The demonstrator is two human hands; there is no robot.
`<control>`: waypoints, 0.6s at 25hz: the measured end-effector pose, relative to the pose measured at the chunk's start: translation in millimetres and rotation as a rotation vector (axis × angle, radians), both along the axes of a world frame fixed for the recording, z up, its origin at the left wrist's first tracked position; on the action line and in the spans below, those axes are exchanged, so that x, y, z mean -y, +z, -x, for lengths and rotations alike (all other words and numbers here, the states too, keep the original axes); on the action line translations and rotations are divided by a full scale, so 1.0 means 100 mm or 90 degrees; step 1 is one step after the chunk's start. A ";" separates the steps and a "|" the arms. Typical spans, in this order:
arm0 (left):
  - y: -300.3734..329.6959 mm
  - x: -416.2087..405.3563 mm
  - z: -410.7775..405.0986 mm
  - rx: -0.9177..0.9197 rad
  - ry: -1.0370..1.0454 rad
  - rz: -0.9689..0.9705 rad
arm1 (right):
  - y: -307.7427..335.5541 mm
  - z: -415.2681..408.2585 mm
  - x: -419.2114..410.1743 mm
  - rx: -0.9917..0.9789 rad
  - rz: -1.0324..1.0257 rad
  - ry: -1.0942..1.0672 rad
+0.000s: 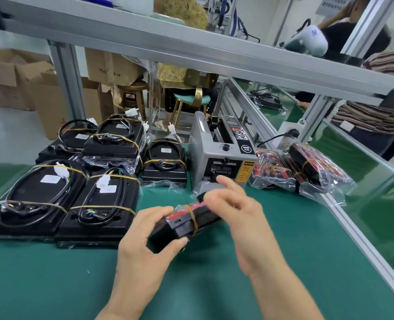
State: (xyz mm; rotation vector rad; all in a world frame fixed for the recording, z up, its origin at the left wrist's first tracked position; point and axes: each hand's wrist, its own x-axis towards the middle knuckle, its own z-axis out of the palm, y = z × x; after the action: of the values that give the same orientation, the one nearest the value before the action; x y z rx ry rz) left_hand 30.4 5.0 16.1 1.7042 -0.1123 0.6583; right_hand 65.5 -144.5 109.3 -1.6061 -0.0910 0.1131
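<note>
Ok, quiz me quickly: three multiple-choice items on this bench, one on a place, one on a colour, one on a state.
1. Where does the grey boxy tape-dispenser machine stand?
A. just behind the black-and-red plastic-wrapped part
B. on the overhead shelf
C. on the floor
2. What colour is the bench mat?
A. blue
B. green
C. white
3. What is the left hand doing?
A. lying flat on the mat
B. gripping that part
C. turning a knob
Answers: A, it stands on the mat just beyond the part; B, the mat is plainly green; B, fingers and thumb curl round the part's near end.
</note>
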 end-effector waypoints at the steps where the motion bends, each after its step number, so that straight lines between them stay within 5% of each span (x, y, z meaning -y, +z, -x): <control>1: 0.00 0.02 0.01 0.001 0.005 0.000 | -0.05 0.10 -0.04 0.023 0.027 0.013; 15: 0.07 0.15 0.14 0.015 0.046 -0.027 | -0.25 0.40 -0.20 0.034 0.129 -0.054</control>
State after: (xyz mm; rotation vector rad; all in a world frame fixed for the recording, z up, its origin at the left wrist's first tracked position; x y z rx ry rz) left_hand 16.5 -9.6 22.9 1.7482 -0.0814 0.7348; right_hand 25.4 -124.5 84.2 -1.8130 -0.0542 0.0130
